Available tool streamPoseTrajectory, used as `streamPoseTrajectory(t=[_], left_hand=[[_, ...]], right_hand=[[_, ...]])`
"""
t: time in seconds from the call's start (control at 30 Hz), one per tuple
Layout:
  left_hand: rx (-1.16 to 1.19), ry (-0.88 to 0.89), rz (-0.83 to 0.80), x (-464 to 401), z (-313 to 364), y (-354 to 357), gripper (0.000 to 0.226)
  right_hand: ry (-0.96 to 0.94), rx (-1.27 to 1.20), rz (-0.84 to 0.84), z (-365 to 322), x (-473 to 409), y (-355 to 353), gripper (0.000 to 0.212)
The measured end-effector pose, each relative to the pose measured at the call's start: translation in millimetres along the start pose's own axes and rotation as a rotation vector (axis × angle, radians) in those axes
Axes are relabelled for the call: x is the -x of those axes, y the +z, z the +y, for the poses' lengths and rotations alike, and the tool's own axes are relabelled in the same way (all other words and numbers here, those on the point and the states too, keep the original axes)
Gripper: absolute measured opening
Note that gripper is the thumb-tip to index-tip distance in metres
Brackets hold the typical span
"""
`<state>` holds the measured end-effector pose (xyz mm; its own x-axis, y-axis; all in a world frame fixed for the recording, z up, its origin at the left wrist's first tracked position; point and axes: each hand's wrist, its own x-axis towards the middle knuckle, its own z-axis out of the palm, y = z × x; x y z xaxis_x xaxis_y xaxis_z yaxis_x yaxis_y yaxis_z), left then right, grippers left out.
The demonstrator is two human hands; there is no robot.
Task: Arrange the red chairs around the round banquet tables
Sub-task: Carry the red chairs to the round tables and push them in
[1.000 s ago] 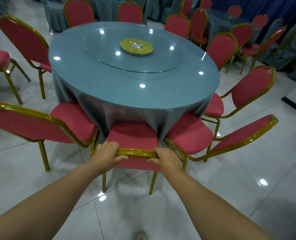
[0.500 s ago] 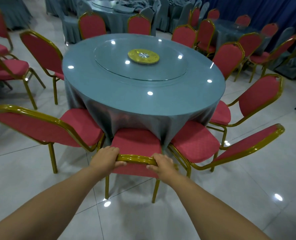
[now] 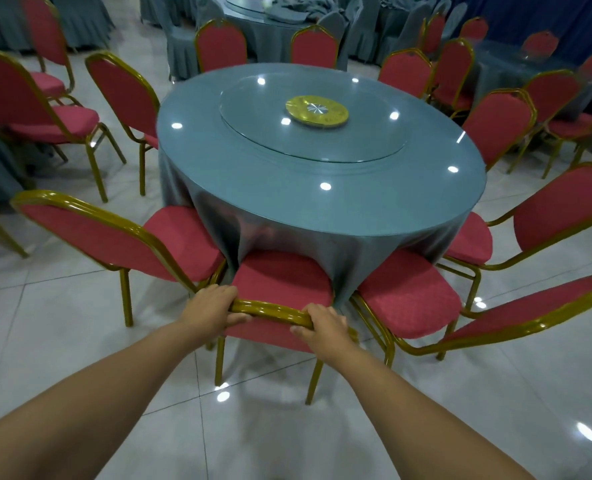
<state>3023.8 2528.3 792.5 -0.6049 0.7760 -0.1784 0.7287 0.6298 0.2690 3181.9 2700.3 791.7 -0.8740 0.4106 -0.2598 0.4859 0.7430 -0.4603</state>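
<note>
A red chair with a gold frame [image 3: 280, 282] stands right in front of me, its seat against the grey-blue cloth of the round banquet table [image 3: 287, 188]. My left hand [image 3: 211, 306] grips the left end of its gold top rail. My right hand [image 3: 322, 323] grips the right end of the same rail. Close on its left stands another red chair [image 3: 114, 237], and on its right a third red chair [image 3: 409, 296] with its seat at the cloth. More red chairs ring the far side of the table.
A glass turntable [image 3: 315, 133] with a yellow disc lies on the table top. Loose red chairs [image 3: 45, 112] stand at the left on the glossy white tile floor. More cloth-covered tables [image 3: 274, 32] and chairs fill the back and right.
The view has tilted up and shifted left, showing more of the room behind. Both hands keep their grip on the top rail; the chair sits slightly closer to the cloth.
</note>
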Motion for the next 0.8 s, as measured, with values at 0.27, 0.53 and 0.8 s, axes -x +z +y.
streamPoseTrajectory(t=[0.27,0.53,0.8], left_hand=[[0.237,-0.034,-0.048,24,-21,-30,0.027],[0.232,-0.160,0.113,80,-135,-83,0.034],[0.247,-0.334,0.171,147,-328,-122,0.035]], right_hand=[[-0.059,-0.075,-0.107,-58,-19,-9,0.043],[-0.160,-0.061,-0.128,-188,-58,27,0.042],[-0.254,-0.036,-0.164,-354,-112,113,0.036]])
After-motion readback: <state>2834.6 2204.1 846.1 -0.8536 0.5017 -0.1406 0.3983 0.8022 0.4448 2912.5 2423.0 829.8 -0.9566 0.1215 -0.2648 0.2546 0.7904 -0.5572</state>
